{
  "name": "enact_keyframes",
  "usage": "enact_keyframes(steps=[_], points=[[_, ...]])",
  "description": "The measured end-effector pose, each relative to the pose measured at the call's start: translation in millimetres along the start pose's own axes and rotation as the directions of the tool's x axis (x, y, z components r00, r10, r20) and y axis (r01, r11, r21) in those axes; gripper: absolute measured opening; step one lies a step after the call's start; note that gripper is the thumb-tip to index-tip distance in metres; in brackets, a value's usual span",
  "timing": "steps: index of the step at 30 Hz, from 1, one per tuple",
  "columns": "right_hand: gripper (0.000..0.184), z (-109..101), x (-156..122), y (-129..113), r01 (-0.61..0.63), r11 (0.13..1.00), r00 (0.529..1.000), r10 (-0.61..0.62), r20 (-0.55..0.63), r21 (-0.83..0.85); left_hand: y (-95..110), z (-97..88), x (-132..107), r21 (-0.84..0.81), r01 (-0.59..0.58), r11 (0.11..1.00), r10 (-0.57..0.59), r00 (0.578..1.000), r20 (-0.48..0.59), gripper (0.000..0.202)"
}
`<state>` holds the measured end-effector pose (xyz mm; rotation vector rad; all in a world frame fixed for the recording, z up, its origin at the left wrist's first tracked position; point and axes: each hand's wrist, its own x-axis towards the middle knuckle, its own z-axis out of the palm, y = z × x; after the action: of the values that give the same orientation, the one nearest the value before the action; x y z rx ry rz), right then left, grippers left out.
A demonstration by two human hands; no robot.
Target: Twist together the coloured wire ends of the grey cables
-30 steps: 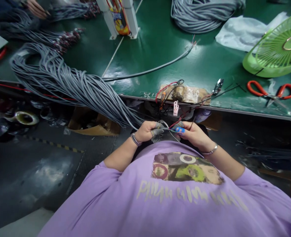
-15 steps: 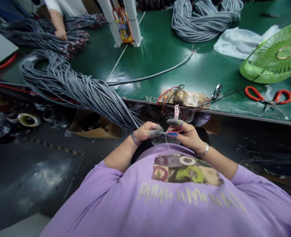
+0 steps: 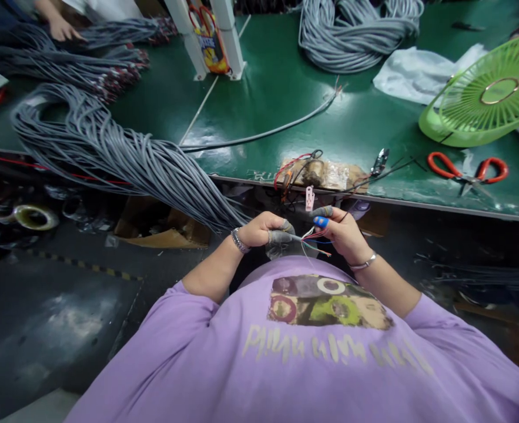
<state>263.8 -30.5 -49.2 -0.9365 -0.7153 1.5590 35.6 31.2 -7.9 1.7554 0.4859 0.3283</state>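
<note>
Close to my body, my left hand [image 3: 268,230] is closed around a grey cable, its thumb and finger in grey finger covers. Thin coloured wires [image 3: 314,239] fan out of the cable's stripped end, among them white, red, blue and green ones. My right hand [image 3: 341,232] pinches some of these wires between a blue-covered thumb and a grey-covered finger. A few wires hang loose below the right fingers. The long bundle of grey cables [image 3: 153,158] runs off the bench edge toward my left hand.
On the green bench [image 3: 259,106] lie red-handled scissors [image 3: 468,173], a green fan [image 3: 484,94], a coil of grey cable [image 3: 356,35] and a single cable [image 3: 268,132]. A pink clip [image 3: 310,198] is at the edge. A co-worker's hand [image 3: 63,28] touches cables at far left.
The wires at the cable end have spread apart, and my right thumb's blue cover now shows. The co-worker's hand has moved left and up. The whole view has shifted slightly.
</note>
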Motion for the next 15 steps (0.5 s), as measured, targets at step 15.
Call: enact_keyframes(steps=[15], points=[[0.055, -1, 45, 6, -0.199, 0.98, 0.964, 0.193, 0.181, 0.017, -6, -4.7, 21, -0.127, 0.009, 0.992, -0.034, 0.98, -0.197, 0.044]])
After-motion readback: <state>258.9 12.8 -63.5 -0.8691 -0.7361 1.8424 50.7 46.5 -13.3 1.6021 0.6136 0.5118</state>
